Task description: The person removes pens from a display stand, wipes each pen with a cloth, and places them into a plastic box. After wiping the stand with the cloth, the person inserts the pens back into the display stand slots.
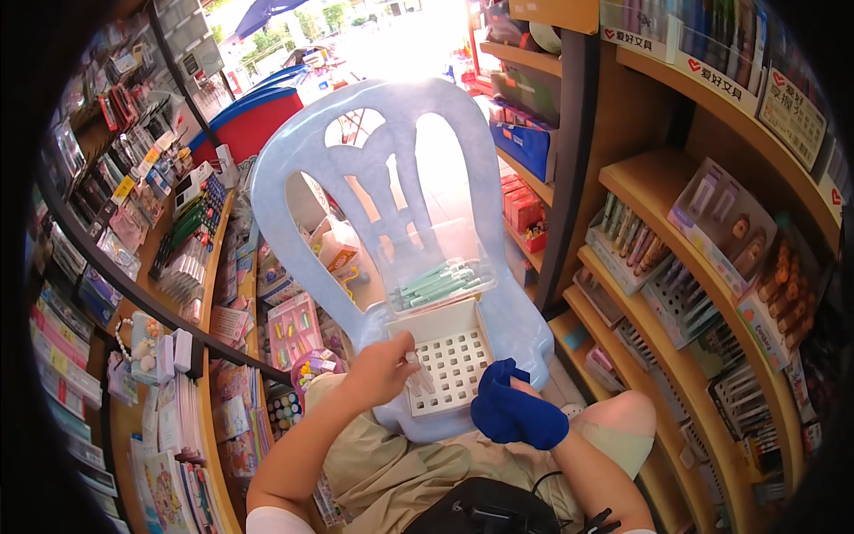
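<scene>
My left hand (381, 367) is closed at the left rim of a white pen display box (480, 326) with a grid of square holes. Its fingers pinch small clear pieces (422, 380) that look like plastic caps or pens; their exact kind cannot be made out. A dark blue cloth (511, 409) is wrapped over my right hand (527, 388), close to the box's right side. Behind the box stands a clear plastic container (480, 242) with several pale green pens (436, 285) lying in it. Box and container rest on a light blue plastic chair (525, 329).
Wooden shelves (649, 209) packed with boxed pens rise on the right. On the left, racks hold notebooks (169, 418) and stationery. A pink tray (295, 331) lies left of the chair. A black bag (480, 509) sits on my lap.
</scene>
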### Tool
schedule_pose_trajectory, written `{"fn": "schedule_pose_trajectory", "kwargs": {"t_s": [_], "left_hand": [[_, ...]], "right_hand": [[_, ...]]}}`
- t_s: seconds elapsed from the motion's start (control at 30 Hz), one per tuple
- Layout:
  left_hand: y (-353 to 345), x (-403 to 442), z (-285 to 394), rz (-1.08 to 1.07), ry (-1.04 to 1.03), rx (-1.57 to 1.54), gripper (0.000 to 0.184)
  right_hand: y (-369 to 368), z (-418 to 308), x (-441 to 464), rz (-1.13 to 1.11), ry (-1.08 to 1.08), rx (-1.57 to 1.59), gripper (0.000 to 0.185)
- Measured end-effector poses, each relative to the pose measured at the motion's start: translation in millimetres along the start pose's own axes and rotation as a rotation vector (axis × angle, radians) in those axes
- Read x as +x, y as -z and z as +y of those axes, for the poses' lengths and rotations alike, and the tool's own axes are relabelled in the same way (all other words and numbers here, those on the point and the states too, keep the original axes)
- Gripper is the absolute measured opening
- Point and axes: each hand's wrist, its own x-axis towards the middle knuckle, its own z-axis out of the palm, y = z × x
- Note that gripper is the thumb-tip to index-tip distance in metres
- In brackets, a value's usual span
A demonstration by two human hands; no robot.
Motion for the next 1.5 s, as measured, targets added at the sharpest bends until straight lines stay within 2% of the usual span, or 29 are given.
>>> {"fn": "schedule_pose_trajectory", "kwargs": {"t_s": [0.07,0.1,0.13,0.23,0.33,0.4,0.47,0.5,0.57,0.73,0.77,0.87,1.0,1.1,1.17,1.2,1.23,1.27,1.33,1.37,1.4,1.5], "left_hand": [[11,2,-1,-0.03,0.073,-0.157,0.025],[18,4,4,-0.03,0.087,-0.125,0.025],[19,4,-2,-0.019,0.114,-0.265,0.024],[8,3,-17,0.008,0.148,-0.731,0.02],[-11,3,1,-0.025,0.238,-0.883,0.021],[-36,6,6,-0.004,0.203,-0.795,0.023],[-59,14,19,0.05,0.207,-0.698,0.024],[-67,19,25,0.051,0.233,-0.703,0.023],[-79,27,35,0.051,0.288,-0.711,0.022],[-98,34,45,-0.037,0.212,-0.721,0.012],[-105,33,45,-0.077,0.182,-0.733,0.01],[-109,22,70,-0.067,0.117,-0.515,0.015],[-118,13,72,0.078,-0.169,-0.386,0.028],[-123,-1,86,0.155,-0.227,-0.161,0.039],[-126,-13,108,0.257,-0.126,-0.107,0.043],[-125,-17,117,0.306,-0.08,-0.081,0.044],[-122,-19,122,0.394,-0.113,-0.069,0.037],[-127,-21,121,0.29,-0.083,-0.148,0.035],[-138,-26,115,0.087,-0.016,-0.302,0.032],[-141,-25,113,0.166,-0.077,-0.254,0.031],[-140,-24,113,0.092,-0.003,-0.324,0.029],[-148,-24,111,-0.09,0.182,-0.602,0.025]], "right_hand": [[-5,-4,-2,0.022,-0.013,-0.007,0.013],[-7,-7,-4,0.048,-0.023,-0.013,0.013],[-9,-9,-6,0.076,-0.031,-0.02,0.014],[2,-3,-5,-0.037,-0.041,0.147,0.017],[-15,4,-1,0.231,0.065,-0.009,0.021],[-1,8,2,0.146,0.126,-0.292,0.021],[12,9,-2,0.03,0.098,-0.242,0.023],[18,10,-6,-0.043,0.039,-0.049,0.023],[22,13,-12,-0.049,0.01,0.107,0.025],[31,13,-15,0.18,0.075,-0.216,0.026],[31,12,-15,0.224,0.071,-0.192,0.027],[14,0,-20,0.33,0.081,-0.075,0.028],[13,-3,-22,0.376,0.13,0.1,0.026],[22,0,-18,0.385,0.186,0.105,0.022],[37,4,-11,0.375,0.204,0.171,0.016],[44,4,-8,0.292,0.232,0.229,0.015],[50,5,-6,0.209,0.259,0.286,0.014],[55,6,-5,0.125,0.283,0.343,0.015],[58,8,-6,0.201,0.304,0.276,0.015],[59,9,-6,0.237,0.312,0.24,0.016],[60,9,-5,0.272,0.321,0.204,0.016],[72,10,-4,0.09,0.433,0.317,0.011]]}}
